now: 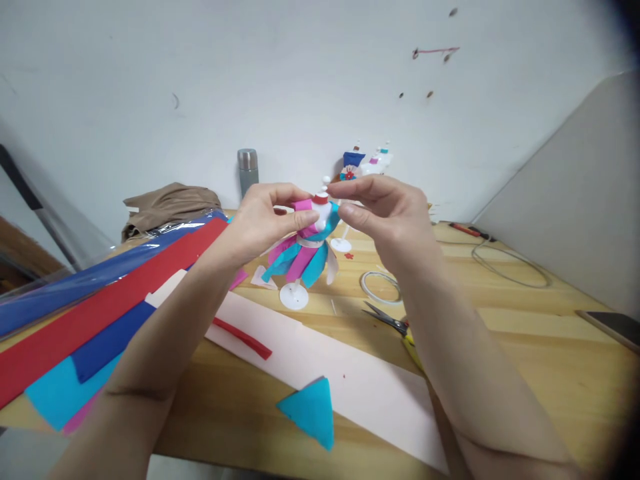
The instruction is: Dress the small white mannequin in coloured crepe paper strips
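A white mini mannequin [321,212] with a red collar band stands on a round white base, tilted slightly. It wears pink and turquoise paper strips across its torso and a skirt of pink, turquoise and pale paper petals [315,267]. My left hand [273,217] is closed on its left-side shoulder, thumb on the chest over the pink strip, fingers behind. At the other shoulder, my right hand [383,207] has its index fingertip by the neck and its thumb against the turquoise strip. Whatever lies behind those fingertips is hidden.
Yellow-handled scissors [385,317] lie partly under my right forearm, beside a tape roll [381,287]. Pale paper [370,387], a turquoise piece [311,412] and a red strip [245,338] lie in front. Behind stand other mannequins [354,160] and a flask [248,172].
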The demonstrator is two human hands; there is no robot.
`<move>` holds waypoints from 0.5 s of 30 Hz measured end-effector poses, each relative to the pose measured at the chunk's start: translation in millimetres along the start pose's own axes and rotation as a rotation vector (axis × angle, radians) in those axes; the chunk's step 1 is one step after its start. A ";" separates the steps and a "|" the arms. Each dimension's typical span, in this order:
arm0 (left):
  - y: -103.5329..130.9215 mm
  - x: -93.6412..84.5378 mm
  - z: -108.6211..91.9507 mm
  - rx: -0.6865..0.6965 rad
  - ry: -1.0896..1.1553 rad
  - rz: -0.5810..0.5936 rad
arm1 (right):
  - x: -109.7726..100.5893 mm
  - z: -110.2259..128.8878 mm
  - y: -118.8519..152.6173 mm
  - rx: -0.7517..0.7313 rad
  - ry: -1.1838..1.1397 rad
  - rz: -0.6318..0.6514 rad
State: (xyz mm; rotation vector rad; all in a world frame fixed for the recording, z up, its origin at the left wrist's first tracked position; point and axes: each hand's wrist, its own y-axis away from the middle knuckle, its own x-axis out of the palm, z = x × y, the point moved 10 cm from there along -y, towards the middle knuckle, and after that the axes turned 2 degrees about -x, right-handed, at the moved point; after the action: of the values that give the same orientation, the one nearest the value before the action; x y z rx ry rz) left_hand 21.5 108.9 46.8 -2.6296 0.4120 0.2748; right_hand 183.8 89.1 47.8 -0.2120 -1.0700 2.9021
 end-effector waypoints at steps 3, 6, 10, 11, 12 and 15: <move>-1.1 0.5 -0.2 0.024 -0.013 0.000 | 4.4 -2.9 0.2 0.026 0.026 0.062; 0.0 3.1 -2.1 0.036 -0.001 0.013 | 12.2 -4.4 0.9 0.051 0.042 0.074; 1.9 4.8 -3.7 0.026 0.009 0.014 | 18.0 -7.8 2.1 0.101 0.024 0.054; 2.0 5.2 -4.3 0.030 0.015 0.017 | 18.6 -9.0 2.2 0.110 0.012 0.052; 1.9 5.4 -4.8 0.036 0.022 0.020 | 19.0 -10.2 2.3 0.116 0.000 0.052; 0.9 6.0 -4.8 0.051 0.033 0.027 | 21.0 -14.8 2.7 0.130 -0.044 0.062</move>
State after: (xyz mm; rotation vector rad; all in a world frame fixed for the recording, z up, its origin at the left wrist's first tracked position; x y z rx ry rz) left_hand 27.4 104.4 49.0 -2.5835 0.4605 0.2266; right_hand 165.1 98.4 32.5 -0.1807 -0.8907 3.0312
